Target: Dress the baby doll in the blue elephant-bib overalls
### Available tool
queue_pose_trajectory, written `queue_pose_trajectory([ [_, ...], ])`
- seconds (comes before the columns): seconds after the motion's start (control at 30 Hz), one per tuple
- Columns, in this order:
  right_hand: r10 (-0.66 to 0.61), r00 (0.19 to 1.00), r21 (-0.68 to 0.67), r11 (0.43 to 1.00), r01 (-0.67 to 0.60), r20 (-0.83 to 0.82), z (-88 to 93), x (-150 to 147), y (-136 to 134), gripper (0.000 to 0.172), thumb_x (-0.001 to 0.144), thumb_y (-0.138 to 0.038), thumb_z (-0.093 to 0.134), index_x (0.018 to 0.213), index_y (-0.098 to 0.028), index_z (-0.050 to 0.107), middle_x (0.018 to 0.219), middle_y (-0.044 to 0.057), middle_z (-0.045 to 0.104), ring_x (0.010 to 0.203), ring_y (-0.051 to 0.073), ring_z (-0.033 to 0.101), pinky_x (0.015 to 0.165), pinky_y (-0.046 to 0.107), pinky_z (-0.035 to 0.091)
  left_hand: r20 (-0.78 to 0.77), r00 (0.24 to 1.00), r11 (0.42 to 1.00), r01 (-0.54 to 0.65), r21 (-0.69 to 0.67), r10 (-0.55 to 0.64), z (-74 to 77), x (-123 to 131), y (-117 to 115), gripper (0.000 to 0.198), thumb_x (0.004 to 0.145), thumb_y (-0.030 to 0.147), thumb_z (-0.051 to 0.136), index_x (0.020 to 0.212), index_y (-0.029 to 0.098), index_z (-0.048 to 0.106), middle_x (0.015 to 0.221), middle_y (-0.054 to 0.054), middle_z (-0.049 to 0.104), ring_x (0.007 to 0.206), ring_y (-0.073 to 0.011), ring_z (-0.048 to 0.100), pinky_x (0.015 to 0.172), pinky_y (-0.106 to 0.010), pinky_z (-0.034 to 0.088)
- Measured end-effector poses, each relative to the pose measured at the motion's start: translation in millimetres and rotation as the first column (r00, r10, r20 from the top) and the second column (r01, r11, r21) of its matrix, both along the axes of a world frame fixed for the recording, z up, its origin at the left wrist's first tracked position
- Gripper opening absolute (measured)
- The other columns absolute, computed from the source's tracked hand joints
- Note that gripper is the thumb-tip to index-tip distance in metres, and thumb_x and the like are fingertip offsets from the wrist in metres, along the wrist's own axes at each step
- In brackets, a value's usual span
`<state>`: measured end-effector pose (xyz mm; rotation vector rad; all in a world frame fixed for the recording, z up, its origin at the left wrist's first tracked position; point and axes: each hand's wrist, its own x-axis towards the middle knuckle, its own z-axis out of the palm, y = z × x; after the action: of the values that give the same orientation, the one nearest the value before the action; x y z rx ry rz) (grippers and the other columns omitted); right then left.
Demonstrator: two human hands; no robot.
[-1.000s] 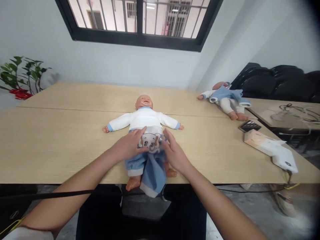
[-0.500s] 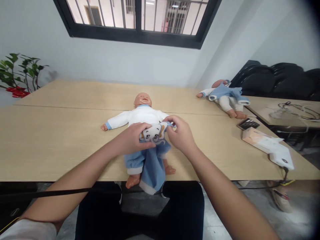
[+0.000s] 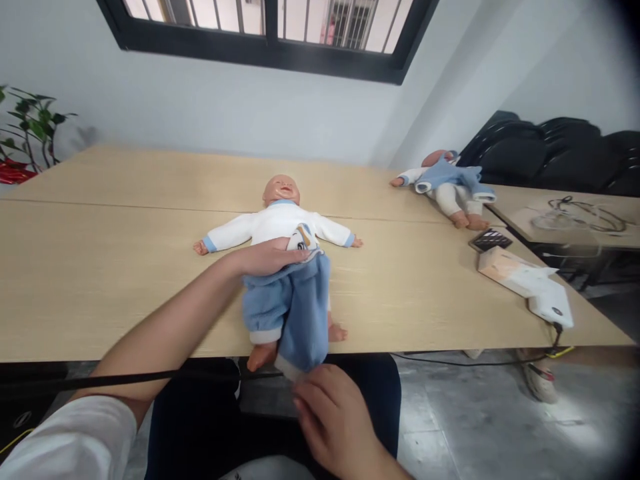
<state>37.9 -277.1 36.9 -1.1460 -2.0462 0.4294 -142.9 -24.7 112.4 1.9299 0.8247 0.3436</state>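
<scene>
A baby doll (image 3: pixel 281 191) in a white top lies on its back on the table, its feet at the front edge. Blue trousers (image 3: pixel 265 307) cover one of its legs; the other trouser leg (image 3: pixel 309 313) hangs loose over the edge, beside the doll's bare foot. At the doll's waist my left hand (image 3: pixel 267 257) is closed on the blue trousers, near the cartoon face print. Below the table edge my right hand (image 3: pixel 333 413) has its fingers curled around the white cuff of the loose trouser leg; the fingertips are partly hidden.
A second doll (image 3: pixel 450 187) in blue and white lies at the back right of the table (image 3: pixel 125 253). Near the right edge are a dark phone-like object (image 3: pixel 491 240), a tissue box (image 3: pixel 510 270) and a white device (image 3: pixel 553 307) with a cable. A plant (image 3: pixel 37 127) stands far left.
My right hand has left the trousers' waist and moved down to the loose leg's cuff. The doll's arm on the right now shows. My left hand still holds the waist.
</scene>
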Motion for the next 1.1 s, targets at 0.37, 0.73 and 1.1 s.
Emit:
queue_pose_trajectory([
  [0.37, -0.534, 0.781, -0.572, 0.768, 0.289, -0.322, -58.2, -30, -28, 0.045, 0.103, -0.043, 0.052, 0.138, -0.017, 0.065, 0.065, 0.000, 0.060, 0.057, 0.015, 0.058, 0.056, 0.024, 0.048, 0.095, 0.994, 0.984, -0.027, -0.178, 0.045, -23.6, -9, -2, 0.065, 0.092, 0.068, 0.057, 0.137, 0.021, 0.061, 0.141, -0.007, 0.065, 0.131, -0.0277, 0.058, 0.114, -0.037, 0.044],
  [0.73, -0.690, 0.639, -0.477, 0.711, 0.516, -0.338, -38.6, -8, -4, 0.040, 0.099, -0.044, 0.059, 0.119, -0.012, 0.073, 0.076, 0.005, 0.068, 0.064, 0.017, 0.061, 0.061, 0.027, 0.052, -0.080, 0.969, 0.969, 0.227, -0.092, -0.235, -18.8, -9, -12, 0.044, 0.087, 0.060, 0.069, 0.091, 0.016, 0.077, 0.084, -0.003, 0.073, 0.076, -0.0192, 0.062, 0.073, -0.028, 0.049],
  [1.1, -0.536, 0.844, 0.398, 0.772, 0.496, -0.014, -6.0, -13, 40, 0.036, 0.084, -0.001, 0.054, 0.108, -0.022, 0.070, 0.119, 0.013, 0.059, 0.113, 0.031, 0.056, 0.090, 0.048, 0.049, 0.366, 0.900, 0.864, -0.022, -0.502, 0.236, -51.5, -26, -9, 0.053, 0.075, 0.054, 0.084, 0.110, 0.017, 0.072, 0.106, -0.008, 0.078, 0.094, -0.0247, 0.072, 0.087, -0.034, 0.056],
])
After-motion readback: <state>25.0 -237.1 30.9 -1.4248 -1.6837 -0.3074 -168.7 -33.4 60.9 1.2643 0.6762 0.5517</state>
